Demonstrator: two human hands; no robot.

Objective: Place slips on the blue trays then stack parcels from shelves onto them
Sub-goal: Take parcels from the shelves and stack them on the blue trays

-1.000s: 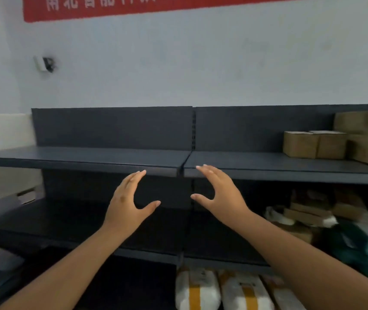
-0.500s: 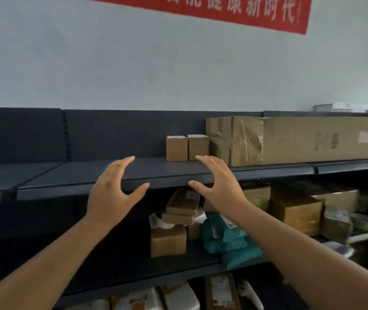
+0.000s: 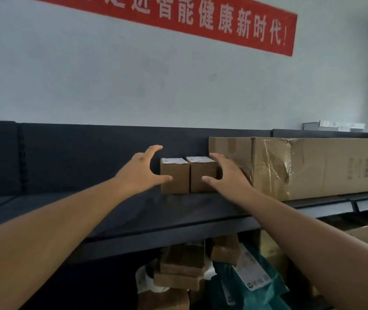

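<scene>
On the upper dark shelf (image 3: pixel 133 211) two small cardboard parcels (image 3: pixel 188 175) stand side by side, touching, just left of a long taped carton (image 3: pixel 313 166); my left hand (image 3: pixel 141 172) is spread wide at the left parcel's side, thumb on its front; my right hand (image 3: pixel 229 175) is spread wide at the right parcel's side, thumb across its front; neither grips yet; more parcels (image 3: pixel 183 269) lie heaped on the shelf below.

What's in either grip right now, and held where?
Nothing is held yet. Left hand and right hand are open, flanking the two small boxes on the top shelf; firm contact can't be told.
</scene>
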